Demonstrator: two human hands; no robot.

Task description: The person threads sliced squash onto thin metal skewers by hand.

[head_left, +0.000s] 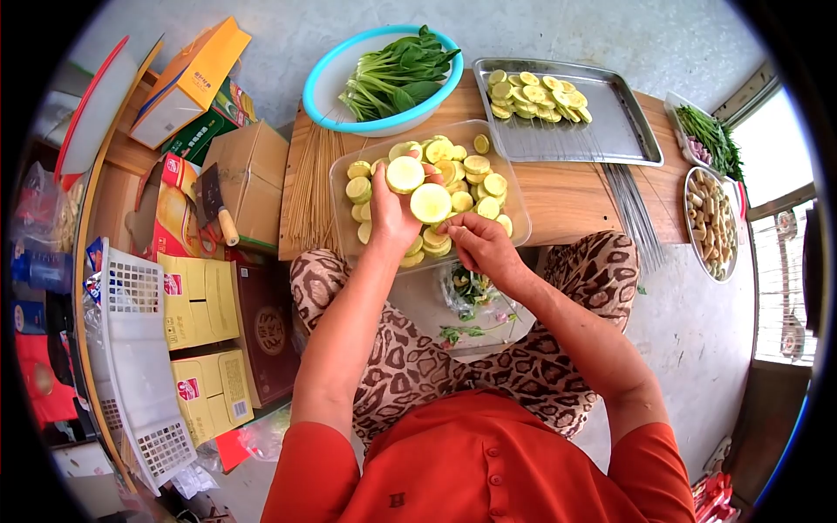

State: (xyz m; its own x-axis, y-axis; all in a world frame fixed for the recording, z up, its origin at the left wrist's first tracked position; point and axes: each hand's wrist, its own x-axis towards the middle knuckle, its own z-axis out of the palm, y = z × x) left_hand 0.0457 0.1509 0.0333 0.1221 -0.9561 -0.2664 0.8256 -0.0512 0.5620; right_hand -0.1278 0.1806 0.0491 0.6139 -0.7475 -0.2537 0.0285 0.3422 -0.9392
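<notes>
My left hand point(394, 218) is closed around pale zucchini slices, two of them facing up: one zucchini slice point(404, 174) near the fingers and a larger one closer to my right hand. Just beside that larger slice, my right hand point(479, 247) has its thumb and fingers pinched together. What it grips, if anything, is too small to make out. Both hands are over a clear plastic tub point(520, 205) filled with more round slices. On the metal tray point(610, 105) behind, rows of zucchini slices point(539, 96) lie on thin skewers.
Bamboo sticks point(316, 187) lie left of the tub, metal skewers point(629, 213) to the right. A blue-rimmed basin point(316, 87) holds leafy greens. On the right sit a tray of chopped greens point(711, 139) and a dish point(717, 277) of brownish pieces. A cleaver point(212, 196) stands among boxes.
</notes>
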